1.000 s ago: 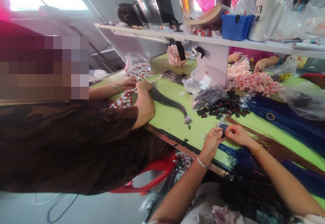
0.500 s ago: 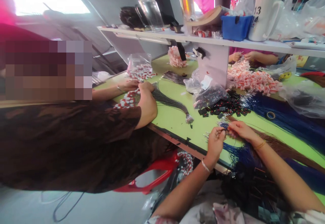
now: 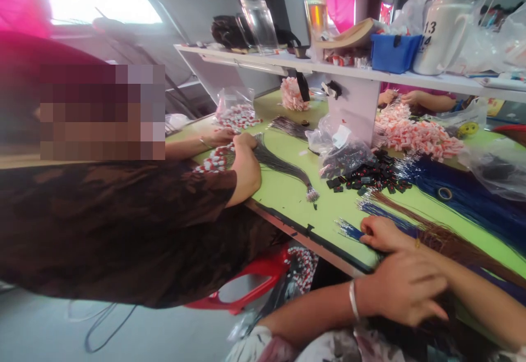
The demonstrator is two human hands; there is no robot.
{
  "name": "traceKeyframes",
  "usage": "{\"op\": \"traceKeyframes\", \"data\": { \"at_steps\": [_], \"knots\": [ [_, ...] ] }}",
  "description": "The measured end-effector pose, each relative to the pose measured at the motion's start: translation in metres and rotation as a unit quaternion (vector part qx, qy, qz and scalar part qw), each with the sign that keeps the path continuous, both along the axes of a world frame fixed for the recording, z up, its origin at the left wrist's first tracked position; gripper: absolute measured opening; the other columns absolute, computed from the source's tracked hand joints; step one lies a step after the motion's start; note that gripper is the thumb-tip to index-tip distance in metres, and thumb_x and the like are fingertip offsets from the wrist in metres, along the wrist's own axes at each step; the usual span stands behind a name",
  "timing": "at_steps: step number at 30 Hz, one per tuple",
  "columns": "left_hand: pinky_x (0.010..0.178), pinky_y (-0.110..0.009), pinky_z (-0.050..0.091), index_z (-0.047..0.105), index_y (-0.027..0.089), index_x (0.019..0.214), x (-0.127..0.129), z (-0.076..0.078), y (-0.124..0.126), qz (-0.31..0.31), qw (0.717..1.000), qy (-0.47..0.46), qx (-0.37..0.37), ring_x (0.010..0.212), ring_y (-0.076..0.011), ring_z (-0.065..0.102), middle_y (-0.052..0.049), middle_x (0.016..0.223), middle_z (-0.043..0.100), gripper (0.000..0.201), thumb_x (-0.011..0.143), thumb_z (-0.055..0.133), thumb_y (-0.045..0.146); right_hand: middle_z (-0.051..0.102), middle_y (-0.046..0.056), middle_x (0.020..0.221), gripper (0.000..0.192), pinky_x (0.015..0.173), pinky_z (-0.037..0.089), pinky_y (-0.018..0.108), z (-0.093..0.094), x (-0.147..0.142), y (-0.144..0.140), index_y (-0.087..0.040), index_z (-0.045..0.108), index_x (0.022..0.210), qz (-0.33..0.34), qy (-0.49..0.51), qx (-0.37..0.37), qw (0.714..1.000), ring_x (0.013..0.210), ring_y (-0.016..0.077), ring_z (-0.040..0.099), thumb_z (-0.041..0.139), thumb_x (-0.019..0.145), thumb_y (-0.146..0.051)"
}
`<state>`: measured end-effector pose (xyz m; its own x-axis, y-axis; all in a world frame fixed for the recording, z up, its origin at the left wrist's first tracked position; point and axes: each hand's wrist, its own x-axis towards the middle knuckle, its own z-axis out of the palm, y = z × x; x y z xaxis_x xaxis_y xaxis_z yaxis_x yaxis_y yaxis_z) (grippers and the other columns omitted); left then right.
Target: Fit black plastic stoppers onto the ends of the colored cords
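My right hand (image 3: 383, 234) rests low over the table with its fingers curled down onto a bundle of blue cords (image 3: 348, 229) with silvery tips. What lies between the fingertips is partly hidden. My left hand (image 3: 405, 288) is nearer my body, above my lap and in front of my right forearm. Its fingers are spread, slightly blurred, and no object shows in them. Just beyond my right hand lie more blue cords and brown cords (image 3: 405, 208). A pile of small black tags (image 3: 380, 173) is further back.
A co-worker's hands (image 3: 246, 145) on the left hold dark cords (image 3: 283, 162) beside red-and-white pieces. A shelf (image 3: 263, 59) carries a blue bin (image 3: 395, 53) and a white mug (image 3: 439, 44). Below it lie pink-and-white pieces (image 3: 427, 134) and plastic bags (image 3: 341, 143). A red stool (image 3: 246, 277) stands below.
My hands were together over the cords and have parted. The left has come down toward my body with its fingers spread; the right has lowered to the blue cords. The view has shifted slightly.
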<state>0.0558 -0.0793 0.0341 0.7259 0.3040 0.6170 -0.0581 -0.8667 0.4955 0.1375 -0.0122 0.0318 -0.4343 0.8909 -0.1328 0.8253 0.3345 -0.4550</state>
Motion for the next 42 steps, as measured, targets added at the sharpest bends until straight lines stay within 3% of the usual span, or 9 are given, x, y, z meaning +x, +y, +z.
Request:
{"op": "traceKeyframes", "data": {
  "at_steps": [3,6,10,15,18,22,27,32,42],
  "knots": [
    [0.091,-0.038,0.042,0.065,0.021,0.108,-0.045,-0.004,0.056,0.21,0.975,-0.024,-0.064,0.099,-0.0235,0.057,-0.012,0.103,0.066,0.03,0.087,0.045,0.027,0.062,0.004,0.072,0.007,0.058,0.034,0.027,-0.006,-0.002,-0.005,-0.02,0.058,0.071,-0.002,-0.006,0.022,1.0,0.065,0.016,0.053,0.057,0.078,-0.019],
    [0.091,-0.041,0.041,0.064,0.016,0.109,-0.087,-0.014,0.122,0.422,0.894,0.08,-0.128,0.098,-0.0249,0.054,-0.015,0.104,0.062,0.034,0.087,0.04,0.016,0.063,0.005,0.079,0.01,0.061,0.033,0.027,-0.007,-0.003,-0.008,-0.019,0.057,0.076,0.022,-0.018,0.045,0.999,0.069,0.0166,0.055,0.05,0.083,-0.017],
    [0.082,-0.036,0.042,0.066,0.013,0.096,-0.111,-0.028,0.17,0.47,0.844,0.209,-0.154,0.09,-0.0231,0.053,-0.013,0.096,0.058,0.026,0.082,0.044,0.012,0.063,0.005,0.076,0.014,0.06,0.029,0.026,-0.006,-0.002,-0.01,-0.018,0.054,0.078,0.038,-0.037,0.062,0.997,0.066,0.0149,0.055,0.044,0.088,-0.019],
    [0.078,-0.033,0.041,0.063,0.017,0.086,-0.116,-0.034,0.161,0.489,0.835,0.211,-0.141,0.09,-0.0226,0.053,-0.009,0.091,0.058,0.01,0.078,0.056,0.018,0.058,0.0,0.066,0.01,0.057,0.029,0.023,-0.01,0.004,-0.008,-0.018,0.052,0.079,-0.013,0.075,0.039,0.996,0.058,0.0119,0.048,0.044,0.085,-0.016],
    [0.079,-0.034,0.041,0.06,0.019,0.092,-0.121,-0.032,0.151,0.503,0.828,0.165,-0.184,0.086,-0.0213,0.054,-0.006,0.087,0.06,0.019,0.074,0.061,0.016,0.053,-0.003,0.062,0.009,0.054,0.03,0.021,-0.011,0.006,-0.002,-0.018,0.049,0.073,-0.042,0.193,-0.006,0.98,0.056,0.0103,0.045,0.046,0.081,-0.016],
    [0.075,-0.032,0.045,0.061,0.019,0.1,-0.122,-0.027,0.137,0.439,0.824,-0.041,-0.357,0.08,-0.017,0.056,-0.004,0.089,0.06,0.03,0.071,0.064,0.015,0.051,-0.003,0.063,0.01,0.055,0.034,0.021,-0.006,0.001,0.007,-0.018,0.05,0.071,-0.076,0.306,-0.023,0.949,0.057,0.0103,0.044,0.048,0.08,-0.021],
    [0.071,-0.026,0.049,0.061,0.015,0.101,-0.113,-0.011,0.112,0.207,0.692,-0.273,-0.635,0.08,-0.0153,0.063,-0.005,0.086,0.063,0.038,0.068,0.074,0.026,0.054,-0.001,0.065,0.01,0.057,0.035,0.022,0.007,-0.004,0.008,-0.017,0.053,0.073,-0.079,0.28,0.005,0.957,0.059,0.0112,0.046,0.046,0.08,-0.019],
    [0.065,-0.02,0.05,0.06,0.016,0.101,-0.101,-0.001,0.091,0.171,0.652,-0.343,-0.654,0.079,-0.0136,0.065,-0.005,0.089,0.065,0.038,0.068,0.076,0.024,0.055,0.0,0.064,0.009,0.056,0.031,0.024,0.014,0.001,0.004,-0.017,0.054,0.072,-0.102,0.157,0.101,0.977,0.057,0.0118,0.044,0.049,0.079,-0.018],
    [0.064,-0.017,0.048,0.067,0.013,0.092,-0.078,-0.022,0.08,0.061,0.561,-0.348,-0.749,0.069,-0.0078,0.058,-0.003,0.082,0.064,0.022,0.071,0.071,0.013,0.058,0.0,0.072,0.016,0.058,0.037,0.022,0.024,0.001,-0.006,-0.017,0.059,0.079,-0.055,0.323,0.035,0.944,0.062,0.0108,0.047,0.05,0.086,-0.028]
  ]
}}
